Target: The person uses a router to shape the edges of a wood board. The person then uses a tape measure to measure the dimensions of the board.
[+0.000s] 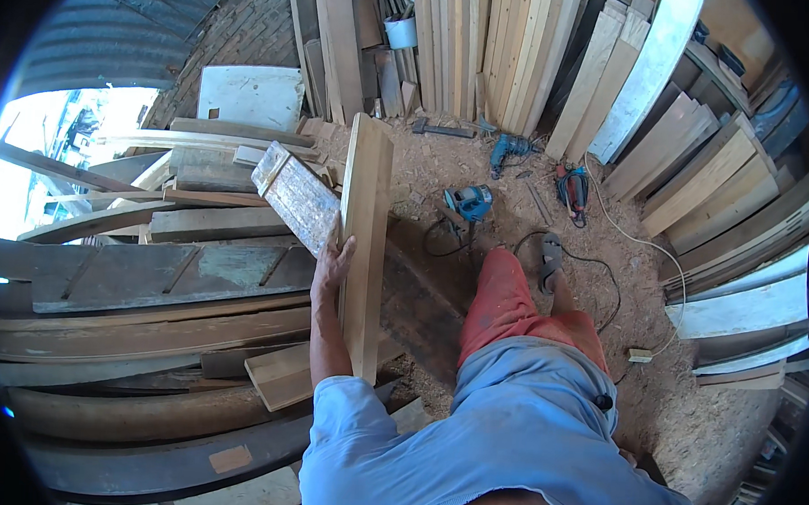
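My left hand [334, 260] grips the near edge of a long, pale wooden plank [363, 215], its fingers curled against the wood. The plank runs away from me, and its long side edge shows along the right. Just beyond that hand, a worn board with whitish patches [298, 198] lies at a slant, with a thin strip across its far end. A shorter pale board [277, 378] sits left of my forearm, partly covered by it. I cannot make out my right hand; my torso takes up that side.
Stacked timber [148, 332] fills the left. Upright boards [504, 49] lean along the far side and right. On the sawdust-strewn floor are a blue power tool [468, 202], a blue drill [510, 151], a red-and-black tool [572, 192] and a pale cord [649, 241] by my foot.
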`<state>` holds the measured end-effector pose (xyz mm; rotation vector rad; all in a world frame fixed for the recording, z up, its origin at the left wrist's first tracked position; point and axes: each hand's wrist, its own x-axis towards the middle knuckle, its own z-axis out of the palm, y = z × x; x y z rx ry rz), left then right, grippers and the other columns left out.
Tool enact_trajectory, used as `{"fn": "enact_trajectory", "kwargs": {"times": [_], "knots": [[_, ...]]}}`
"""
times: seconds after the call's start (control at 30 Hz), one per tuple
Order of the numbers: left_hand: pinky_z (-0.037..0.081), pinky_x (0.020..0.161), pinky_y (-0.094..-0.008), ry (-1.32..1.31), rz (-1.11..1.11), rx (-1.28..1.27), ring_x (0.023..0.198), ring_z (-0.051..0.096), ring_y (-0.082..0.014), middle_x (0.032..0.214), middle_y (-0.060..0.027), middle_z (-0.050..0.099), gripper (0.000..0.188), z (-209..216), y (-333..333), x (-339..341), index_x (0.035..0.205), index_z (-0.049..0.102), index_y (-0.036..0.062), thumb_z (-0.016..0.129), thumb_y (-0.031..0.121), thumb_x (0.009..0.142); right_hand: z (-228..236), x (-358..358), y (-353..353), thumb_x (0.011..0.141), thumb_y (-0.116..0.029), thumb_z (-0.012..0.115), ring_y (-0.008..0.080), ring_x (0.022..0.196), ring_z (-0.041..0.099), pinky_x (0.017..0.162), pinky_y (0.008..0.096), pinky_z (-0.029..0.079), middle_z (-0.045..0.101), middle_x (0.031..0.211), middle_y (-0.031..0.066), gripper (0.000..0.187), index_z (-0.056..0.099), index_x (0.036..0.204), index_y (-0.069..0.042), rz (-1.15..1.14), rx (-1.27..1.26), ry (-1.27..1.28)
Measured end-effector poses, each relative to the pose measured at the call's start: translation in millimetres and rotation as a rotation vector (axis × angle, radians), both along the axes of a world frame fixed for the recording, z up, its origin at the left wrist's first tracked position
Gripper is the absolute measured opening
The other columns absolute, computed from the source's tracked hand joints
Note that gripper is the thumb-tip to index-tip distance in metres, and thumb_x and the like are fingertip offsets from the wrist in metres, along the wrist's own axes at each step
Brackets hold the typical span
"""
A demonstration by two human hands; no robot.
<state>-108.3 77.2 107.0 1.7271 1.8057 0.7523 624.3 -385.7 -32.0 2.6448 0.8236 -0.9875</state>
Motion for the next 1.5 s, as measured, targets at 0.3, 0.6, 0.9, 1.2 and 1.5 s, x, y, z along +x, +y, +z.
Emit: {"fn": "enact_trajectory", "kwargs": {"times": [0.3,0.6,0.9,1.2,1.5], "knots": [[0.039,0.112,-0.0347,-0.416,0.150,-0.220,0.135,0.046,-0.0234,0.154,-0.0140,0.047,0.061,3,10,23,0.160,0.035,0.0113,0.057,0.022,0.105,9,-9,-73,0.083,-0.043,0.070,0.0412,0.104,0.070,0.086,0.0482,0.056,0.071,0.111,0.0271,0.051,0.074,0.108,0.001,-0.062,-0.018,-0.075],[0.050,0.099,-0.0361,-0.412,0.018,-0.050,0.119,0.058,-0.0229,0.142,-0.0144,0.057,0.061,-7,-2,5,0.157,0.039,0.0042,0.056,0.032,0.106,27,-21,-104,0.083,-0.042,0.069,0.0409,0.104,0.070,0.086,0.0484,0.055,0.072,0.110,0.0266,0.049,0.074,0.108,0.000,-0.088,0.018,-0.158],[0.047,0.101,-0.0400,-0.218,-0.024,0.033,0.122,0.056,-0.0263,0.146,-0.0188,0.053,0.071,-30,13,-20,0.159,0.033,0.0034,0.057,0.042,0.103,35,-46,-108,0.084,-0.041,0.069,0.0406,0.103,0.070,0.086,0.0486,0.055,0.072,0.109,0.0261,0.048,0.074,0.108,0.000,-0.123,0.050,-0.217],[0.048,0.099,-0.0395,-0.326,-0.007,-0.051,0.119,0.057,-0.0256,0.142,-0.0183,0.055,0.071,-30,17,-13,0.158,0.035,0.0033,0.057,0.043,0.103,28,-47,-103,0.084,-0.041,0.068,0.0404,0.103,0.071,0.086,0.0488,0.055,0.073,0.108,0.0257,0.047,0.074,0.108,-0.001,-0.138,0.101,-0.270],[0.051,0.091,-0.0359,-0.251,-0.023,0.026,0.110,0.060,-0.0221,0.134,-0.0148,0.061,0.070,-37,18,-30,0.155,0.041,0.0044,0.059,0.046,0.102,26,-47,-108,0.085,-0.040,0.067,0.0401,0.102,0.071,0.085,0.0490,0.055,0.073,0.107,0.0252,0.046,0.075,0.108,-0.001,-0.004,0.166,-0.375]]}}
